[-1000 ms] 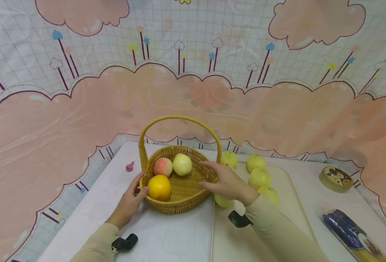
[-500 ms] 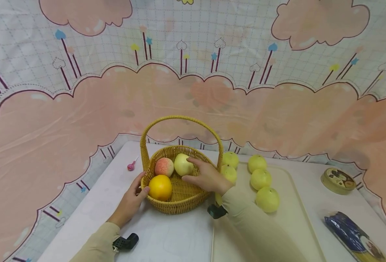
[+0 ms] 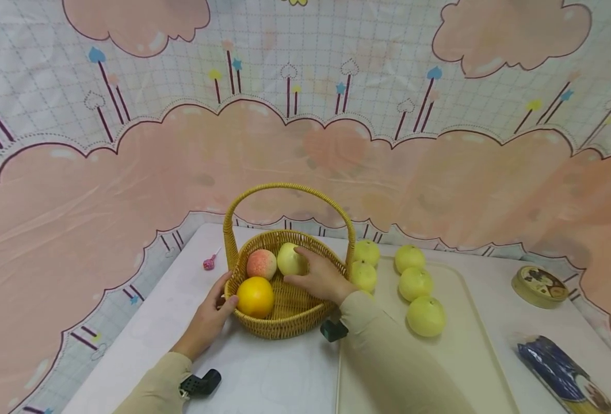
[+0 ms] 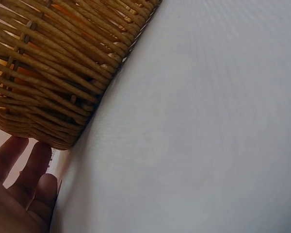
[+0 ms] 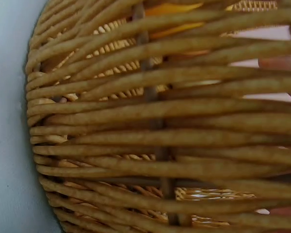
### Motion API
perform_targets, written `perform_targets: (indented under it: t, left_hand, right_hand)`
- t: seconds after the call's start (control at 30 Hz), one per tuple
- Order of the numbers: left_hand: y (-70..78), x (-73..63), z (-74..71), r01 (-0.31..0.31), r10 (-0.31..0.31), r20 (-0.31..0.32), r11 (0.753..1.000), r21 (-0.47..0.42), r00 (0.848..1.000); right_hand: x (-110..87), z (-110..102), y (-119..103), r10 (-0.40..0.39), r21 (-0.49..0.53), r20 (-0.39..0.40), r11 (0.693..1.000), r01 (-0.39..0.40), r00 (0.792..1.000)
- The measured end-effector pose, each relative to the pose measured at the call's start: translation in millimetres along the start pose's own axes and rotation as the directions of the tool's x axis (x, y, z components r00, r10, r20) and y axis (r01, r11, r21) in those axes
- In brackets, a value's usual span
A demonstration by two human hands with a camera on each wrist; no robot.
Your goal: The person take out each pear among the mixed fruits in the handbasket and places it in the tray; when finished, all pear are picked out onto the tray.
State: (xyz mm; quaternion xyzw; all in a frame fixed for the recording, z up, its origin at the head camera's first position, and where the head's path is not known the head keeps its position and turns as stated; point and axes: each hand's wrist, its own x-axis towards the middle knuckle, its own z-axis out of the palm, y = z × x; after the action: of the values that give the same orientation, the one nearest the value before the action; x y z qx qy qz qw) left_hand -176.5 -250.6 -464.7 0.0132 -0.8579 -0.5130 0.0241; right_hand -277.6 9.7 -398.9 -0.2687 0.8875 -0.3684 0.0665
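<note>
A wicker basket (image 3: 285,328) with a tall arched handle stands on the white table. In it lie an orange (image 3: 255,297), a peach (image 3: 261,264) and a pale green apple (image 3: 288,260). My left hand (image 3: 209,316) grips the basket's left rim, thumb over the edge; in the left wrist view its fingers (image 4: 36,165) lie against the outer weave. My right hand (image 3: 323,280) reaches over the right rim and holds the apple at its right side, thumb below and fingers above. The basket wall (image 5: 155,111) hides most of this hand in the right wrist view.
Right of the basket, a cream tray (image 3: 471,356) bears several yellow-green round fruits (image 3: 415,283). Farther right are a round tin (image 3: 539,286) and a blue packet (image 3: 564,368). A pink lollipop (image 3: 209,263) lies left of the basket. A patterned cloth hangs behind.
My right hand has moved left from above the basket's right rim onto the green apple. My left hand keeps its grip on the basket, which stays in place.
</note>
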Motion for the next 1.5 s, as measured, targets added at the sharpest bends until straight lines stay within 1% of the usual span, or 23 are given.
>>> perform_targets:
  t: [0.37, 0.6, 0.73, 0.93, 1.07, 1.33, 1.5]
  left_hand:
    - [1.5, -0.5, 2.5, -0.033, 0.033, -0.015, 0.999, 0.001, 0.999]
    - [0.4, -0.4, 1.2, -0.026, 0.026, -0.013, 1.0, 0.01, 1.0]
    - [-0.1, -0.9, 0.9, -0.012, 0.012, -0.011, 1.0, 0.01, 1.0]
    - [0.1, -2.5, 0.8, 0.01, -0.01, -0.009, 1.0, 0.016, 1.0]
    - [0.5, -2.2, 0.5, 0.004, -0.004, -0.01, 1.0, 0.013, 1.0]
    - [-0.3, -1.4, 0.1, -0.004, 0.004, -0.006, 1.0, 0.0, 1.0]
    - [-1.4, -1.0, 0.7, -0.001, 0.001, -0.008, 1.0, 0.0, 1.0]
  right_hand:
    - [6.3, -0.3, 6.8, 0.035, 0.016, 0.009, 0.999, -0.036, 0.999]
    - [6.5, 1.6, 8.2, -0.006, 0.035, -0.051, 0.999, 0.007, 0.999]
    - [5.9, 3.0, 8.3, -0.026, 0.043, -0.063, 0.999, 0.028, 0.998]
    - [4.2, 4.2, 7.3, -0.021, 0.048, -0.038, 0.999, 0.022, 0.999]
    - [3.9, 3.6, 6.6, -0.027, 0.058, -0.026, 0.998, 0.029, 0.999]
    - [4.4, 3.0, 6.9, -0.039, 0.087, -0.039, 0.995, 0.042, 0.998]
    - [3.3, 2.2, 6.4, -0.036, 0.078, -0.01, 0.996, 0.037, 0.999]
